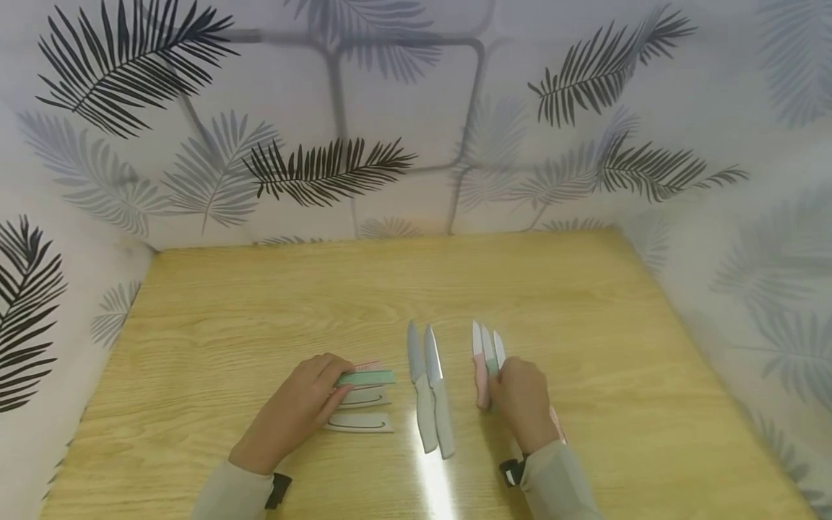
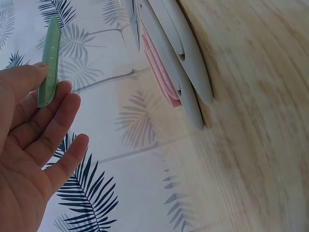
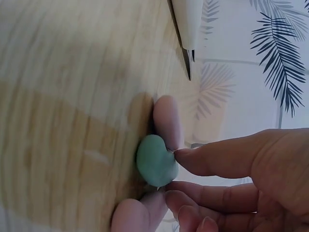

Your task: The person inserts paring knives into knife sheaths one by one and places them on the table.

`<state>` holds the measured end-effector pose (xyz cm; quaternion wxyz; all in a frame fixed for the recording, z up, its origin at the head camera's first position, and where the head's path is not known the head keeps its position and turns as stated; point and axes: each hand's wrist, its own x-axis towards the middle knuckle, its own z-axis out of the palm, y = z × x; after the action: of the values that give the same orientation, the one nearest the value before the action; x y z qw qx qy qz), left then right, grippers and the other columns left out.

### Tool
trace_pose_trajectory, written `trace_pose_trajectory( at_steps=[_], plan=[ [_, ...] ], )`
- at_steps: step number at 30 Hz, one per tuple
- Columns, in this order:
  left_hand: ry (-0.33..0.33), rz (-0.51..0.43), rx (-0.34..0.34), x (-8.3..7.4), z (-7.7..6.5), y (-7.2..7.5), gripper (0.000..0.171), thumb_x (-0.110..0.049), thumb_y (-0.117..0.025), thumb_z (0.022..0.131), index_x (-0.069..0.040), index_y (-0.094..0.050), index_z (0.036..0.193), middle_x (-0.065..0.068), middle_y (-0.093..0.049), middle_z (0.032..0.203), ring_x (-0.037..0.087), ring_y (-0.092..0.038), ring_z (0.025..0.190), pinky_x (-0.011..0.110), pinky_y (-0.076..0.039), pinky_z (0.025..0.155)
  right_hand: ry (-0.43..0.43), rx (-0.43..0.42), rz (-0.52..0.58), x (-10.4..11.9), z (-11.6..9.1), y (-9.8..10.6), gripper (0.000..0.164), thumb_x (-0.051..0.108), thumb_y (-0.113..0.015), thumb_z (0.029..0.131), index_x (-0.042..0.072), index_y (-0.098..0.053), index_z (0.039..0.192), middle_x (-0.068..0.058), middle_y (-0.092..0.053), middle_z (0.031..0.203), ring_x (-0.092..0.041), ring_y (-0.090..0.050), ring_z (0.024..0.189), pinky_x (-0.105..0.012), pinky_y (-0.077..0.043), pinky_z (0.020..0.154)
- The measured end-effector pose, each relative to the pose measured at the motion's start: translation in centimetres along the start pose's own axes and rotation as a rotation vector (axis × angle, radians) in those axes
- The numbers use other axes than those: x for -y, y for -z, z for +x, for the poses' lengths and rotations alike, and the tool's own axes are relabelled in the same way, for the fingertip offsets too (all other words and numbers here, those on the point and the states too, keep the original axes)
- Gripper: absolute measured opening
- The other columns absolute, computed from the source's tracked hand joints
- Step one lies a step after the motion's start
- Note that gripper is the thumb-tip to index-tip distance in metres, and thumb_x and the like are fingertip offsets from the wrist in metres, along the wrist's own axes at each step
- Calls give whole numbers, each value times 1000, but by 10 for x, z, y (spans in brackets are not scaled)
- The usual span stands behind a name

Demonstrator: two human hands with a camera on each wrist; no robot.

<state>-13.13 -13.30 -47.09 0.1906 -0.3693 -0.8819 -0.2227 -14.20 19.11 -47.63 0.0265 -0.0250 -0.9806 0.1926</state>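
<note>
My left hand (image 1: pixel 302 404) pinches a green knife sheath (image 2: pixel 49 63) between thumb and fingers, lifted off the table in the left wrist view. Below it lie a pink sheath (image 2: pixel 159 72) and two grey sheaths (image 1: pixel 360 423). On the right, my right hand (image 1: pixel 522 397) pinches the handle of a green-handled knife (image 3: pixel 155 159), which lies on the table with its blade pointing away. A pink-handled knife (image 1: pixel 480 375) lies to its left. Another small knife (image 1: pixel 499 348) lies to its right, partly hidden by the hand.
Two larger grey-handled knives (image 1: pixel 425 412) lie side by side between my hands, blades pointing away. The wooden table (image 1: pixel 390 282) meets leaf-patterned cloth (image 1: pixel 416 195) at its back and sides.
</note>
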Motion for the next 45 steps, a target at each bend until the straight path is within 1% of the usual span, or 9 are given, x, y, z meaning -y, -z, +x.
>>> trace_pose_trajectory(
  at_steps=[5,10,16,22,26,29,34,40,45],
  plan=[
    [-10,5,-9,-1,-1,0,30,-11,-70,79,1,-60,104,6,-60,98,17,-57,90,36,-49,83,-17,36,3,1,2,-3,31,17,-60,85,5,-47,60,-4,-45,55,-16,-44,46,-26,-40,39],
    [-9,10,-14,-1,-1,0,30,-12,-71,78,0,-61,104,4,-60,97,16,-56,89,36,-49,81,-57,62,-4,3,3,-7,39,30,-58,90,6,-46,61,-4,-45,54,-16,-45,45,-25,-39,38],
    [-3,20,-26,1,-1,0,29,-13,-71,79,-1,-61,103,3,-60,96,15,-56,89,36,-49,80,-76,95,16,3,5,-9,38,30,-59,90,5,-47,63,-5,-47,55,-16,-46,45,-24,-40,38],
    [-2,17,-19,2,-1,1,28,-13,-70,79,-1,-60,102,3,-59,97,15,-56,88,36,-49,79,-75,75,-9,5,5,-7,41,35,-58,88,6,-46,61,-6,-46,55,-18,-45,45,-26,-39,37],
    [5,17,-14,3,1,3,26,-14,-70,81,-2,-60,102,3,-59,97,16,-55,89,37,-49,80,-76,69,-33,3,5,-4,36,31,-62,82,5,-47,63,-6,-46,57,-20,-46,49,-29,-40,40],
    [9,17,-17,2,1,4,26,-13,-70,80,-2,-61,102,3,-60,96,15,-56,89,37,-49,80,-77,88,-50,2,4,-2,30,27,-66,74,5,-48,65,-6,-47,57,-20,-46,50,-29,-40,41],
    [-3,6,-22,0,1,4,25,-13,-70,81,-1,-61,101,3,-60,95,14,-56,86,36,-50,79,-100,135,-28,2,-2,5,30,26,-72,69,4,-52,65,-5,-49,58,-18,-47,50,-27,-43,42],
    [2,4,-20,-2,1,3,26,-13,-70,80,-1,-61,102,4,-60,96,15,-56,87,35,-50,78,-131,143,-27,-1,-14,16,31,26,-71,70,1,-55,71,-5,-50,60,-18,-48,50,-28,-44,43],
    [7,2,-20,-3,2,2,27,-13,-70,80,-1,-61,103,3,-60,97,16,-57,90,37,-50,80,-72,88,-63,-2,-22,27,39,34,-72,74,3,-51,63,-2,-46,53,-15,-43,44,-25,-39,38]
  ],
)
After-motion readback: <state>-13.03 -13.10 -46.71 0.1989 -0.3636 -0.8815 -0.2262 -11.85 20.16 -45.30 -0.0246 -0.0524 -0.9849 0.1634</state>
